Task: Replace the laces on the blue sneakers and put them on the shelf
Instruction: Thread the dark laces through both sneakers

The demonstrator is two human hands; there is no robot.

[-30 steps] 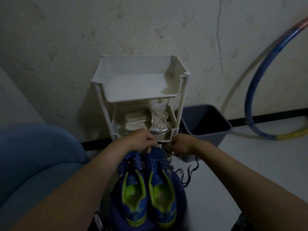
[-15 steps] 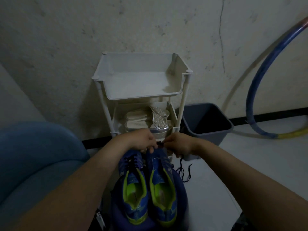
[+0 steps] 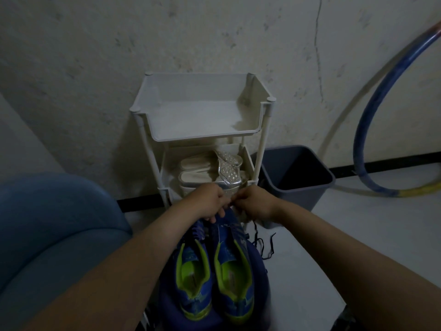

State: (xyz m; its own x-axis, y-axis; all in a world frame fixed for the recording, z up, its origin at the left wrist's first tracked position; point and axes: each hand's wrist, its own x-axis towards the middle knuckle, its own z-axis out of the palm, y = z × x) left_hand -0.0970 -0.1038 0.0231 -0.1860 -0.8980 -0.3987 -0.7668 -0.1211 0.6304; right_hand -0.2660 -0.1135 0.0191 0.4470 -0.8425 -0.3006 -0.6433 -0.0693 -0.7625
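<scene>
Over blue sneakers, left hand grips toe, right hand pinches lace, labels unreadable

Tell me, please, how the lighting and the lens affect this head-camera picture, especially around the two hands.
Head view: dim throughout, brightest on the white plastic shelf rack; the blue sneakers with lime-green lining sit in gloom; the wide lens swells the forearms; left hand and right hand look slightly soft, so the thin dark lace they pinch barely shows.
</scene>
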